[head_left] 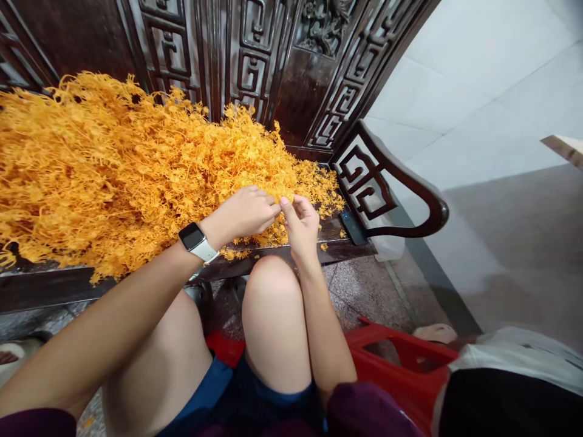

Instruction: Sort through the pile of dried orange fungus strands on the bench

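Note:
A large heap of orange-yellow, thin, stringy plastic-looking pieces (136, 164) covers the dark wooden bench (50, 288). My left hand (248, 211), with a watch (192, 238) on its wrist, is held over the heap's front right part, its fingers curled closed. Fingertip to fingertip with it, my right hand (300, 226) is closed in a pinch, thumb against index finger. Whatever small thing lies between the fingertips is too small and hidden to make out against the orange behind.
A carved backrest (248, 54) rises behind the heap, and a curved armrest (410, 182) closes the bench's right end. Beside it lies a dark phone (353, 227). A red plastic stool (396, 358) stands at lower right, near a person's pale and black clothing (514, 388).

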`<state>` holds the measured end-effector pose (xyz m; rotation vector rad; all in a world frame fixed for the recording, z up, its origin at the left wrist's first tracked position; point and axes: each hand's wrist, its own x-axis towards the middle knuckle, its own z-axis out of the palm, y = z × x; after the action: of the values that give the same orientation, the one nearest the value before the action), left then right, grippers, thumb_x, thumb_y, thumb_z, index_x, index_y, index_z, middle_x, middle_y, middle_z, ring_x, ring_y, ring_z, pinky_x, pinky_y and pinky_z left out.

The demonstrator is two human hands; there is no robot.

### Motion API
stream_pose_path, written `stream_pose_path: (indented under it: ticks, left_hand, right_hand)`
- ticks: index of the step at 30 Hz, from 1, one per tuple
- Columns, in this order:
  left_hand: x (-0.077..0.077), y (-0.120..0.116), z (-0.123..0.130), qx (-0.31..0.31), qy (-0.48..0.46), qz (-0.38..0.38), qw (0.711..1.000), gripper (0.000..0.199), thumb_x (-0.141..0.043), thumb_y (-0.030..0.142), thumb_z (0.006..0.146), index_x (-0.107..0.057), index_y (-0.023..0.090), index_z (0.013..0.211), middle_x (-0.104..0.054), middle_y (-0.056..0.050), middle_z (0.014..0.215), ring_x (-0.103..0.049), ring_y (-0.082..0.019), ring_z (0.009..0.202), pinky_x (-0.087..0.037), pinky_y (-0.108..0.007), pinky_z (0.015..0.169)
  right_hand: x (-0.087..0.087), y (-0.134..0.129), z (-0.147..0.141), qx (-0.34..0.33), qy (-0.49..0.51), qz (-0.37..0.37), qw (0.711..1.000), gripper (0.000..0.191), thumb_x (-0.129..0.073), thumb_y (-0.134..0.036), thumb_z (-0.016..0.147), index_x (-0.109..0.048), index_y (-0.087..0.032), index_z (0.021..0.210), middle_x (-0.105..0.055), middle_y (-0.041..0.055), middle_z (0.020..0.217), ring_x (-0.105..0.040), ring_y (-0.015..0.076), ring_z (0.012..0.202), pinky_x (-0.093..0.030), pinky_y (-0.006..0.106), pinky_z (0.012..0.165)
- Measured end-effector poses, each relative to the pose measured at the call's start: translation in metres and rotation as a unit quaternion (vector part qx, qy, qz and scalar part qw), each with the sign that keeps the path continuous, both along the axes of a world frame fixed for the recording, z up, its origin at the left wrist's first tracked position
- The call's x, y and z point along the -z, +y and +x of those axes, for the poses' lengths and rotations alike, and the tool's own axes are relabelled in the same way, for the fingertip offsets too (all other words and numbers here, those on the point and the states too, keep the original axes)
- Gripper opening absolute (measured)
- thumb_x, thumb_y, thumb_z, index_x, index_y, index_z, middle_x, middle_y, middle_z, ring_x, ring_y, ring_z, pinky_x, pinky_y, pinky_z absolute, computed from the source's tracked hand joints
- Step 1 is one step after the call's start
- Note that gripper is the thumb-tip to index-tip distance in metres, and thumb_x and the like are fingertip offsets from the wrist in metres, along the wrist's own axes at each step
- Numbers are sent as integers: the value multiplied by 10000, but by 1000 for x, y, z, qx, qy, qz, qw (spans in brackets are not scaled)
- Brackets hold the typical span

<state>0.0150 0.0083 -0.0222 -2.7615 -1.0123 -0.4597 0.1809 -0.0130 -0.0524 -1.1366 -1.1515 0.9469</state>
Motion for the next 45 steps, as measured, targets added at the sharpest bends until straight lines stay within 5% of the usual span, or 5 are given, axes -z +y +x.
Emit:
stream_pose_path:
  ticks: [6, 16, 28, 34, 45]
  left_hand:
    - [1, 5, -3, -28, -176, -220, 959, 475, -439, 555, 1081, -701, 171, 986, -765, -82, 901, -669, -195, 779, -385, -341, 675]
    - [17, 17, 18, 43, -512, -438, 738, 403, -586, 471, 1033, -694, 169, 790, -647, -15, 772, -548, -101, 694, -436, -264, 670]
    - [6, 9, 27, -32, -612, -496, 615, 276, -701, 248, 975, -650, 159, 718, -628, -14, 762, -557, -74, 664, -477, -240, 630]
    - [6, 32, -1, -100, -674, -477, 556, 325, -605, 339, 1054, -512, 209, 771, -542, 26, 678, -551, -69, 590, -491, -221, 592]
    - [6, 34, -8, -51, -578, -393, 713, 494, -729, 543, 955, -540, 194, 660, -564, 11, 607, -509, -82, 575, -447, -262, 613]
  right_hand:
    - [2, -2, 5, -15, 147, -23, 989, 234, -785, -421, 883, -644, -254, 967, -616, -45, 805, -516, 84, 623, -413, 239, 585]
    - [-7, -11, -2, -101, 156, -34, 982, 151, -741, -322, 886, -617, -247, 844, -646, -24, 899, -603, 114, 744, -501, 254, 693]
    - [-3, -10, -5, -146, 127, 3, 981, 97, -613, -266, 906, -662, -263, 823, -666, 6, 981, -619, 174, 954, -535, 370, 996]
    - [-15, -30, -7, -357, -83, 49, 929, 148, -682, -273, 968, -751, -250, 839, -714, 52, 1316, -631, 230, 1256, -450, 470, 1170]
    - [-3, -21, -7, -125, 43, 28, 991, 99, -779, -349, 960, -797, -308, 1048, -720, 9, 1054, -652, 117, 823, -560, 275, 746]
